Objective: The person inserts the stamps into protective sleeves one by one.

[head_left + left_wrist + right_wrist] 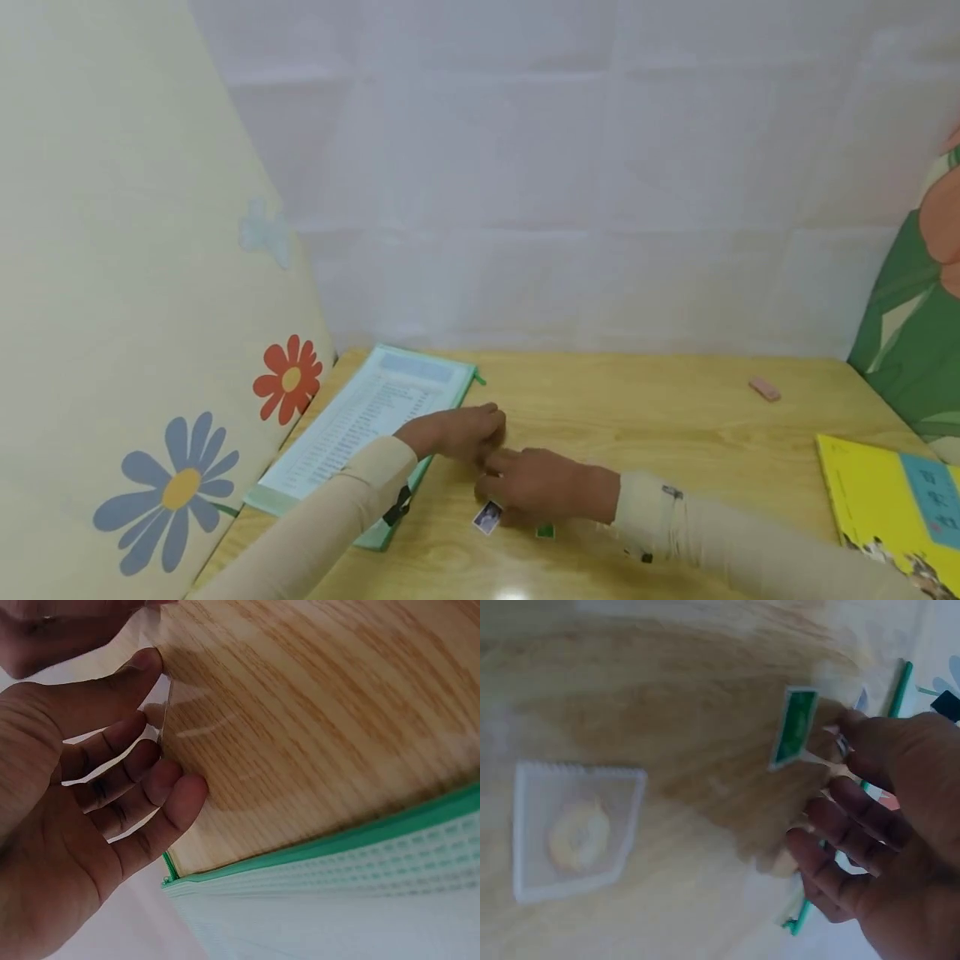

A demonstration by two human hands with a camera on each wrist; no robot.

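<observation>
My left hand and right hand meet over the table in the head view. A thin edge of clear plastic film runs between the thumb and fingers of my left hand, which pinches it. At its far end my right hand also pinches with thumb and fingertips, on what looks like the same film. A small white-bordered picture like a stamp shows below the right fingers. Beside it is a green stamp-like piece, also in the right wrist view. A translucent square with a pale round shape lies farther off there.
At the left, a green-edged zip pouch with a printed sheet lies under the left forearm. A pink eraser lies at the back right. At the right edge is a yellow book. Flower-patterned and white cloths surround the wooden table.
</observation>
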